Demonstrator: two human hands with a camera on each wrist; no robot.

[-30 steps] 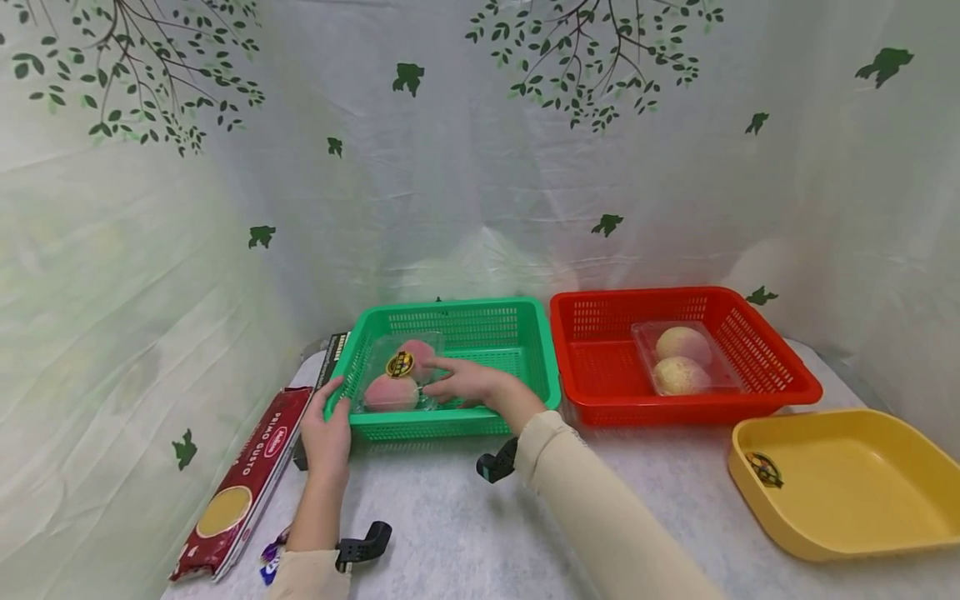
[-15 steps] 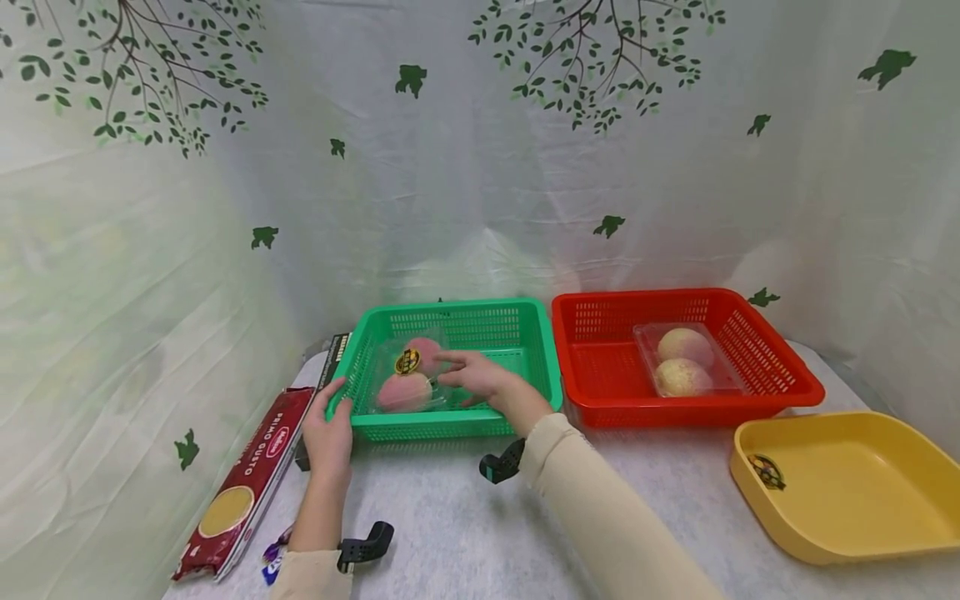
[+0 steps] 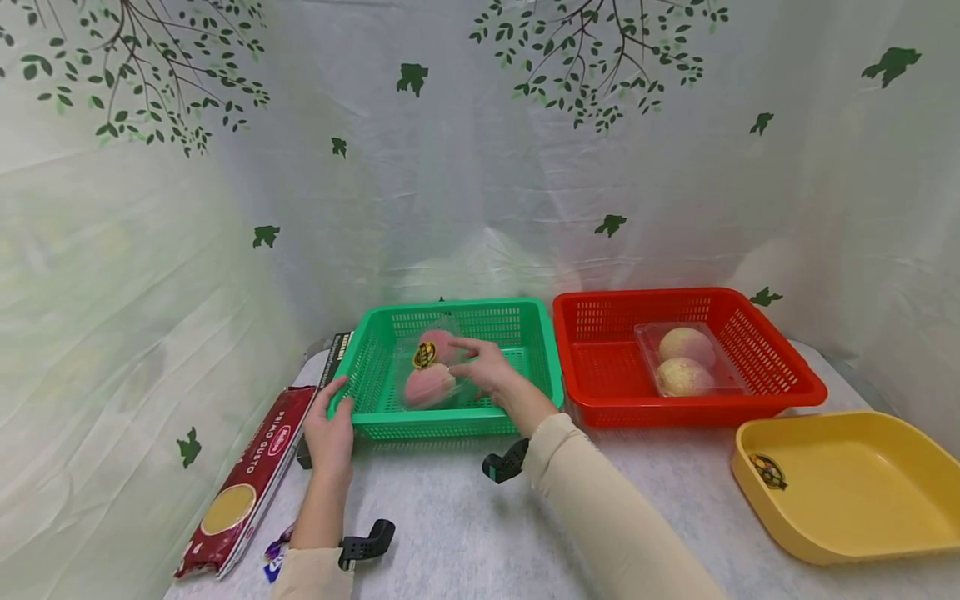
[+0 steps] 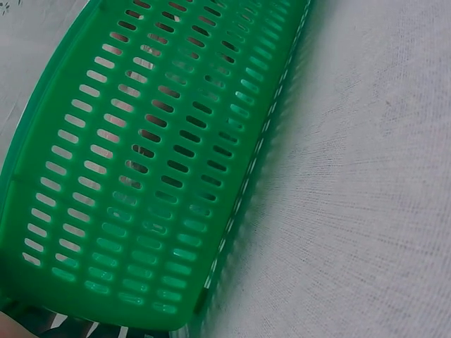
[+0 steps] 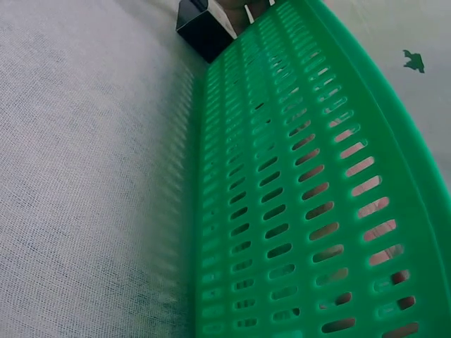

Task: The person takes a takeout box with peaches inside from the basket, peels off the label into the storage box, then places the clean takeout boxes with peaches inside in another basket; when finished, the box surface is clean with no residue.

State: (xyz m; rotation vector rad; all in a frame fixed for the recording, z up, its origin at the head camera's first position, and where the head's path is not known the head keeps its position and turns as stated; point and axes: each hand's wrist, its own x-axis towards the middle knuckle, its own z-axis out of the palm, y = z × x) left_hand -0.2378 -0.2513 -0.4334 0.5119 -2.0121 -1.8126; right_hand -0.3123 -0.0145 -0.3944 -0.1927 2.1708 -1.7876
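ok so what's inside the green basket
A clear pack holding two pink, peach-like fruits, with a round sticker on top. The right hand covers part of its right side; what lies beneath the fruits can't be seen.

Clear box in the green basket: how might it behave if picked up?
The clear box looks thin-walled, so it may flex when pinched. Its shiny surface could feel slippery. The round pink fruit inside might roll if it tips.

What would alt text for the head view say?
A person's right fingers hold a clear pack of two pink fruits in a green basket; left fingers grip its corner. A red basket and yellow tray sit rightward.
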